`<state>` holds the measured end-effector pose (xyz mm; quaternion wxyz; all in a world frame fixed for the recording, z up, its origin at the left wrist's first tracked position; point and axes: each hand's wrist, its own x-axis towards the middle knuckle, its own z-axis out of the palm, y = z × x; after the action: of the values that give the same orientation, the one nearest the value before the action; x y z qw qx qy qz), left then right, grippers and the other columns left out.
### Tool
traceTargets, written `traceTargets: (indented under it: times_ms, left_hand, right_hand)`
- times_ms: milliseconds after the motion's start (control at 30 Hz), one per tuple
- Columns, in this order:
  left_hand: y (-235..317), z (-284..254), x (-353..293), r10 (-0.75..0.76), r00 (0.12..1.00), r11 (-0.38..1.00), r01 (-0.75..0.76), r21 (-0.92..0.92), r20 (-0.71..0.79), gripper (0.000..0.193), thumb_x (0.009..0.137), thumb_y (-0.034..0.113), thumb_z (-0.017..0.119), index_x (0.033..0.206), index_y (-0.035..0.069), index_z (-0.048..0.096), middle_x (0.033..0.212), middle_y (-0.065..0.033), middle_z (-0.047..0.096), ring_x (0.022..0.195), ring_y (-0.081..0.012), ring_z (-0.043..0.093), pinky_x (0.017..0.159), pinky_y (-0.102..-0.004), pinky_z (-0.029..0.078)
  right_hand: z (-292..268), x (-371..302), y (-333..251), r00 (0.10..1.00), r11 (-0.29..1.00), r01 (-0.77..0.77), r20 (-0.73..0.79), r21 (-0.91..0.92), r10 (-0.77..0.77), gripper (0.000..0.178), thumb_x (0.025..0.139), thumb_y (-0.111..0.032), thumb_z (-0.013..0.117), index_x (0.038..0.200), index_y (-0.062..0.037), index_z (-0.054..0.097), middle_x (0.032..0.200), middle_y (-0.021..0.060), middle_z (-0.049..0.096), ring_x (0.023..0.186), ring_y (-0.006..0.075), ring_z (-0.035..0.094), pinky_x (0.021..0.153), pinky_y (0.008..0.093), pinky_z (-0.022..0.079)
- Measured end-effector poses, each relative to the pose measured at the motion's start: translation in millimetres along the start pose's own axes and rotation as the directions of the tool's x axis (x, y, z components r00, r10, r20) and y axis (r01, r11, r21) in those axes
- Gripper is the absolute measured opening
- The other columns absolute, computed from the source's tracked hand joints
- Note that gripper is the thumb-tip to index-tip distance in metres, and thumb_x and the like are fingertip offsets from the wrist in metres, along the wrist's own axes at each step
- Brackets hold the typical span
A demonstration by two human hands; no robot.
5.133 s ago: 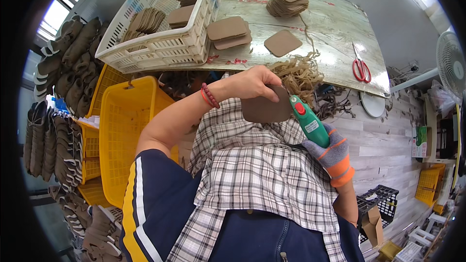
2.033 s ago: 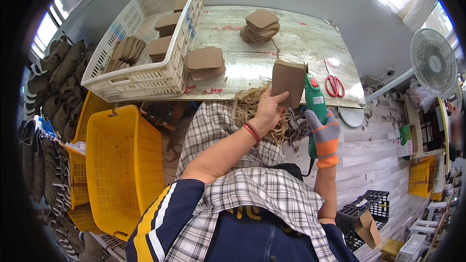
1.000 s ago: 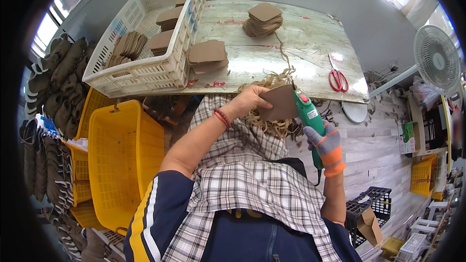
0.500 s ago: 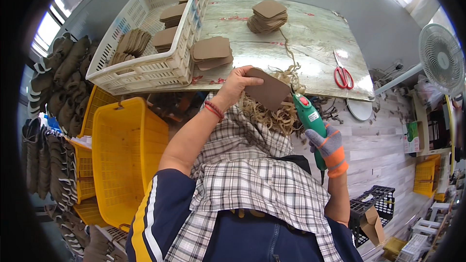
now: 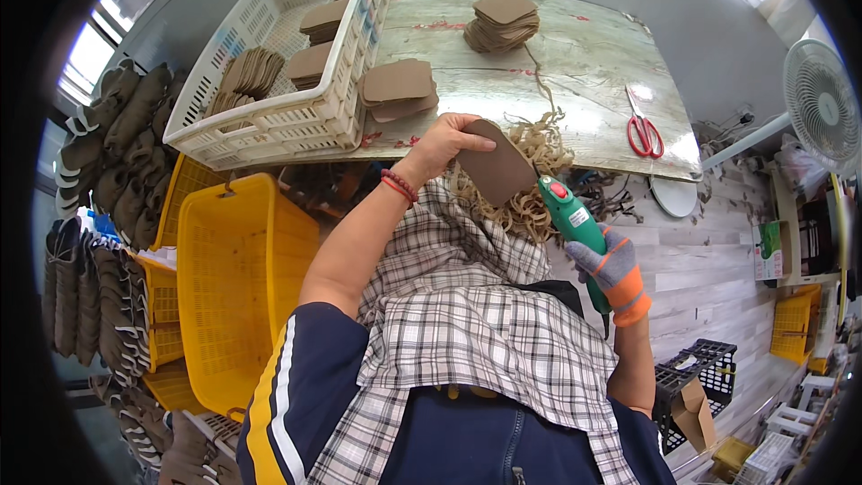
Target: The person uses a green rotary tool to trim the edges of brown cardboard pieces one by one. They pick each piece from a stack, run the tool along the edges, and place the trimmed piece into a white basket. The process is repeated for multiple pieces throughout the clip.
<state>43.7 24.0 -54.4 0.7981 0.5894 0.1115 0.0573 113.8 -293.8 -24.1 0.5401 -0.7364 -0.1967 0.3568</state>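
Observation:
Pinched between thumb and fingers of my bare left hand (image 5: 442,145) is a flat brown panel with rounded corners (image 5: 496,171). My right hand (image 5: 614,271), in a grey and orange glove, is wrapped round a green handheld power tool with a red button (image 5: 572,214). The tool's thin tip meets or nearly meets the panel's right edge; whether it touches I cannot tell. Curly tan trimmings (image 5: 539,216) lie behind and below the panel, on the table edge and my lap. Farther back on the table stands a stack of similar brown panels (image 5: 503,20).
Red-handled scissors (image 5: 643,130) lie on the table's right (image 5: 593,81). At left are a white crate (image 5: 260,136) holding panel stacks, another small stack (image 5: 397,88) beside it, and a yellow basket (image 5: 224,287). A white fan (image 5: 822,94) stands right, a black crate (image 5: 709,368) lower right.
My left hand has moved slightly up and turned the panel a little clockwise against the tool's tip. The whole view has shifted slightly.

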Motion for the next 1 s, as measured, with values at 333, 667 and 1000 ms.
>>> traceTargets:
  times_ms: [333,667,1000]
  left_hand:
    - [-1.8,7.0,-0.7,-0.075,0.995,0.994,0.069,0.084,0.071,0.022,0.072,-0.001,0.072,0.094,0.000,0.068,0.086,-0.0047,0.069,0.075,-0.0101,0.063,0.073,-0.0238,0.050]
    - [2.1,21.4,-3.4,-0.144,0.974,0.970,0.104,0.220,0.176,0.017,0.072,-0.001,0.071,0.088,0.000,0.070,0.082,-0.0018,0.069,0.072,-0.0076,0.061,0.071,-0.0226,0.049]
    - [6.2,31.9,-3.2,-0.311,0.909,0.868,0.154,0.472,0.276,0.019,0.071,0.003,0.072,0.089,0.001,0.069,0.078,0.0006,0.067,0.073,-0.0076,0.059,0.074,-0.0227,0.047]
  right_hand:
    - [6.7,0.7,-1.8,1.000,0.996,-0.015,0.004,-0.092,0.016,0.046,0.074,-0.031,0.079,0.100,0.0011,0.060,0.065,0.0005,0.057,0.052,0.0056,0.051,0.045,0.0216,0.040]
    - [10.4,3.2,-4.1,1.000,0.998,-0.007,0.027,-0.056,0.009,0.047,0.075,-0.032,0.079,0.100,0.0013,0.059,0.065,0.0002,0.056,0.049,0.0051,0.050,0.044,0.0208,0.040]
    - [18.0,11.6,-17.4,0.997,0.993,0.041,0.063,-0.112,-0.034,0.041,0.077,-0.029,0.077,0.098,0.0013,0.059,0.065,0.0005,0.057,0.051,0.0052,0.050,0.045,0.0217,0.040]
